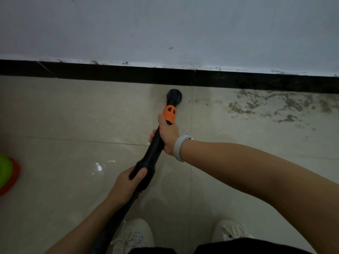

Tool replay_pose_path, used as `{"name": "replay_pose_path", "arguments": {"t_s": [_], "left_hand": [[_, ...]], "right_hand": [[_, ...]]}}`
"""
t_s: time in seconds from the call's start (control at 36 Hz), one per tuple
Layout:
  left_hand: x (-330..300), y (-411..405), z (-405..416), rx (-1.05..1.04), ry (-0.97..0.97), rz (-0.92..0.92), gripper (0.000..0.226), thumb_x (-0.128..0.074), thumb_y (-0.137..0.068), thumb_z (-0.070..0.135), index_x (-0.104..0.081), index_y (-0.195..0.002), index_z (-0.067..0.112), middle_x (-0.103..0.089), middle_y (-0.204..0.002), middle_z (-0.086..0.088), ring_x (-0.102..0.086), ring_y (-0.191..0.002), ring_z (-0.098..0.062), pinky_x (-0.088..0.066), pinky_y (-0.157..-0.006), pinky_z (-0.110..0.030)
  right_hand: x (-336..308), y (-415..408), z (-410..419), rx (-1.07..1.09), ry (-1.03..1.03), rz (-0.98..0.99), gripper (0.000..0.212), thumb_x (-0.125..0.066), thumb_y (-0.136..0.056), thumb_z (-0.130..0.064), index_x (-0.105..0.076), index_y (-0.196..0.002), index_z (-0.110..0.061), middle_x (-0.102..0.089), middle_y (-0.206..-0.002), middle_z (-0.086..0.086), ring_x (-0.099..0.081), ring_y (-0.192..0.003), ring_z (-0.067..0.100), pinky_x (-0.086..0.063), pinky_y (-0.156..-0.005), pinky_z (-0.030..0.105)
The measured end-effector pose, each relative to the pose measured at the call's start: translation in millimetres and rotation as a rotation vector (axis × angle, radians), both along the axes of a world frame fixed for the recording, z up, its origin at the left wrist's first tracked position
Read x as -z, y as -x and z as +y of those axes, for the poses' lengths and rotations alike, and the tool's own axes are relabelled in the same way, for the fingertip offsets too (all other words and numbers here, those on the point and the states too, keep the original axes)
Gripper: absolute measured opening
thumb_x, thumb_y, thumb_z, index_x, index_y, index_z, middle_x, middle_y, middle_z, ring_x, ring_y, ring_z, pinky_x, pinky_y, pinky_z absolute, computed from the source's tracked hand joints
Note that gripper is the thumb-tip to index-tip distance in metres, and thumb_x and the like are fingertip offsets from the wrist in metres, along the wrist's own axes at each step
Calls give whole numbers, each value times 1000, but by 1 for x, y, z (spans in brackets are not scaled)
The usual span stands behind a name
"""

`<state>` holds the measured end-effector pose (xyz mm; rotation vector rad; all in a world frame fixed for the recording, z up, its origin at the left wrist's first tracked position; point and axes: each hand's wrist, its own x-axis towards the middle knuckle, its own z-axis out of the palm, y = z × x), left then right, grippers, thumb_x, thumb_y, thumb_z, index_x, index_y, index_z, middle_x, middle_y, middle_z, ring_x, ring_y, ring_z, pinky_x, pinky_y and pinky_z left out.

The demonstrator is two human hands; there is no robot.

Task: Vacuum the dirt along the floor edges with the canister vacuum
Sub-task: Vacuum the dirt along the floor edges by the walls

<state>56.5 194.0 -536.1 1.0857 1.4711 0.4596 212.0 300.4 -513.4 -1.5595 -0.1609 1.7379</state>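
Observation:
A black vacuum wand [153,153] with an orange collar [169,113] points away from me at the wall. Its round black nozzle [174,95] sits on the beige tile floor, just short of the black skirting [110,74]. My right hand [168,134] grips the wand just below the orange collar; a pale band is on that wrist. My left hand [130,182] grips the thicker lower end, where the ribbed hose [117,217] leaves toward me. Brown dirt [275,105] is scattered along the floor edge to the right of the nozzle.
A white wall [165,30] rises above the skirting, with grime along the join. A green and red object [7,175] lies at the left edge. My two white shoes [134,233] [231,231] stand at the bottom. Tile left of the nozzle looks clean.

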Motion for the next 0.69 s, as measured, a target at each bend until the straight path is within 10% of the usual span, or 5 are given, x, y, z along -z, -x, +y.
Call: {"name": "replay_pose_path", "arguments": {"t_s": [0.69], "left_hand": [[4,-39,42,170,31,-30,69,-55,-68,73,-63,-96,10,-65,-64,-9,-60,-50,-21,-50,-50,-31]], "right_hand": [[-6,-54,13,216,45,-107,30,-57,-96,-34,-46,-86,-8,-51,-67,10,-53,-54,21,-52,-53,34]]}}
